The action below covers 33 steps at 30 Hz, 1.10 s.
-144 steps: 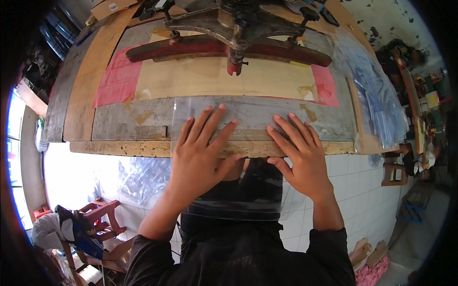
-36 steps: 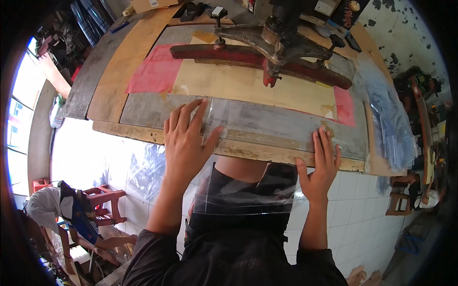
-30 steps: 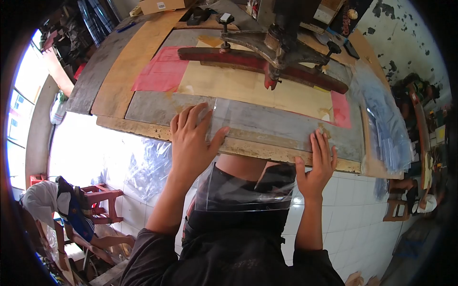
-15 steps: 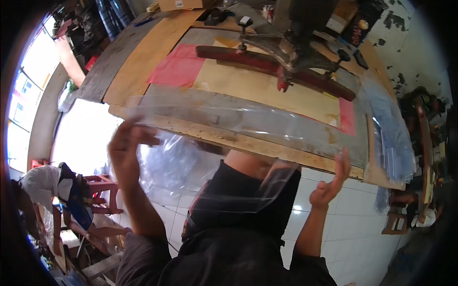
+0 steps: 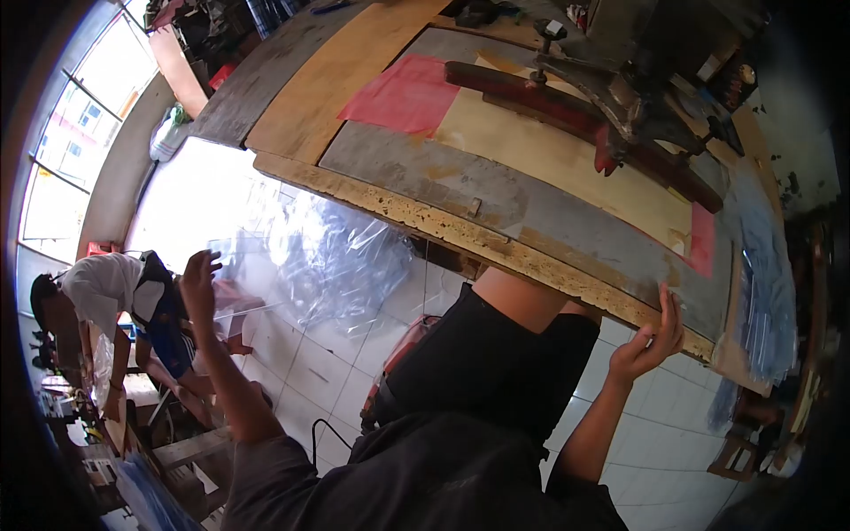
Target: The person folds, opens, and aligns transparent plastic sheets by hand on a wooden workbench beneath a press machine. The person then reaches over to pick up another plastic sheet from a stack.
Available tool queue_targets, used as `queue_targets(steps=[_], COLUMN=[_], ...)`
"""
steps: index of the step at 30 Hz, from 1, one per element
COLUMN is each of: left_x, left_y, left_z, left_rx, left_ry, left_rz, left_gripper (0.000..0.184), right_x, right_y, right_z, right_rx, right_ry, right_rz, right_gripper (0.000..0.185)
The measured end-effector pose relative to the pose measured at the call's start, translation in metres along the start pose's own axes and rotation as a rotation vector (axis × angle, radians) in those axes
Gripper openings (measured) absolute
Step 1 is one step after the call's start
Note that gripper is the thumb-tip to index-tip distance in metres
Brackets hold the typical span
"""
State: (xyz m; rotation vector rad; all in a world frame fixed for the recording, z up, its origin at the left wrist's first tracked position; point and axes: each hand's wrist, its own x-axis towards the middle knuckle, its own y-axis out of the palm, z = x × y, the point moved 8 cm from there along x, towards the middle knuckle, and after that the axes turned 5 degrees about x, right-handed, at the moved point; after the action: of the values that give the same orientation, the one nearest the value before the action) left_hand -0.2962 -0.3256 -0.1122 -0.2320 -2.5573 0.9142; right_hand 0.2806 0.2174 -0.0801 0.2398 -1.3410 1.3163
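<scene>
My left hand is stretched out to the left, away from the bench, with its fingers loosely spread. Beside it, a faint clear plastic sheet shows against the bright floor; contact with the fingers is not visible. My right hand is at the bench's front edge near the right corner, fingers straight and holding nothing. Over the worktop stands a press with a long red-brown bar. Beneath the bar lie a cream sheet and a pink piece on a grey board.
A heap of clear plastic lies on the tiled floor left of my legs. Stacked plastic sleeves sit at the bench's right end. Another person is bent over at the far left. The worn bench edge runs before me.
The clear plastic sheet that lay across the bench's front edge is off it. My left hand has swung left and away from the bench. The view has turned left.
</scene>
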Motion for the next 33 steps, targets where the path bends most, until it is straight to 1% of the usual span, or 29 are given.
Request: queue_targets(steps=[2,3,4,6,8,10,11,12,13,14,15,16,18,19,20,21,22,24,26,27,28,30,31,33], left_x=[0.013,0.02,0.029,0.037,0.053,0.055,0.042,0.03,0.016,-0.012,-0.04,-0.075,-0.161,-0.205,-0.246,-0.286,-0.31,-0.333,-0.325,-0.325,-0.322,-0.323,-0.326,-0.329], left_y=[0.023,0.036,0.047,0.076,0.12,0.185,0.22,0.254,0.298,0.322,0.356,0.388,0.441,0.453,0.457,0.47,0.461,0.47,0.445,0.436,0.424,0.401,0.397,0.387], left_z=[0.044,0.058,0.068,0.061,0.076,0.088,0.087,0.094,0.125,0.106,0.117,0.136,0.156,0.148,0.134,0.148,0.126,0.19,0.187,0.189,0.182,0.185,0.187,0.182], left_rx=[0.081,0.132,0.184,0.324,0.248,0.139,0.159,0.178,0.222,0.284,0.27,0.325,0.332,0.422,0.469,0.515,0.512,0.105,0.23,0.285,0.29,0.487,0.493,0.504], left_ry=[0.06,0.042,0.026,0.074,0.065,0.074,0.045,0.017,0.076,-0.03,-0.029,-0.081,-0.157,-0.216,-0.27,-0.248,-0.311,-0.646,-0.593,-0.508,-0.512,-0.543,-0.546,-0.525], left_rz=[-0.061,-0.106,-0.151,-0.26,-0.24,-0.062,0.009,0.081,0.136,0.27,0.388,0.451,0.688,0.835,0.956,0.979,1.02,0.703,0.833,0.895,0.894,0.939,0.939,0.831], left_gripper=[0.026,0.027,0.028,0.028,0.03,0.031,0.034,0.039,0.047,0.052,0.055,0.06,0.075,0.086,0.094,0.096,0.094,0.098,0.097,0.09,0.09,0.091,0.091,0.091], right_x=[0.0,0.0,0.0,-0.001,-0.001,-0.003,-0.003,-0.003,-0.004,-0.005,-0.006,-0.006,-0.007,-0.007,-0.008,-0.009,-0.01,-0.012,-0.015,-0.016,-0.016,-0.017,-0.017,-0.016], right_y=[0.0,-0.001,-0.003,-0.003,-0.003,-0.003,-0.003,-0.003,-0.001,-0.001,-0.001,-0.001,0.0,0.001,0.0,0.0,0.003,0.003,0.006,0.006,0.009,0.009,0.011,0.01], right_z=[0.001,0.001,0.001,0.001,0.004,0.006,0.007,0.007,0.006,0.004,0.003,0.002,0.002,0.001,0.002,0.002,0.0,0.0,-0.003,-0.003,-0.004,-0.004,-0.004,-0.002], right_rx=[0.002,0.001,0.001,0.012,0.011,0.012,0.015,0.017,0.016,0.013,0.01,0.008,-0.003,-0.001,-0.005,-0.008,-0.006,-0.056,-0.068,-0.08,-0.075,-0.101,-0.097,-0.095], right_ry=[-0.01,-0.017,-0.022,-0.022,-0.028,-0.034,-0.032,-0.03,-0.03,-0.029,-0.028,-0.026,-0.031,-0.029,-0.05,-0.07,-0.068,-0.114,-0.142,-0.17,-0.167,-0.174,-0.17,-0.187], right_rz=[0.015,0.029,0.028,0.07,0.071,0.075,0.065,0.056,0.059,0.051,0.043,0.045,0.038,0.041,0.021,0.001,0.009,-0.023,-0.046,-0.082,-0.078,-0.158,-0.155,-0.19], right_gripper=[0.05,0.048,0.048,0.046,0.046,0.045,0.045,0.045,0.045,0.044,0.044,0.044,0.043,0.043,0.043,0.043,0.043,0.043,0.043,0.043,0.043,0.043,0.043,0.043])
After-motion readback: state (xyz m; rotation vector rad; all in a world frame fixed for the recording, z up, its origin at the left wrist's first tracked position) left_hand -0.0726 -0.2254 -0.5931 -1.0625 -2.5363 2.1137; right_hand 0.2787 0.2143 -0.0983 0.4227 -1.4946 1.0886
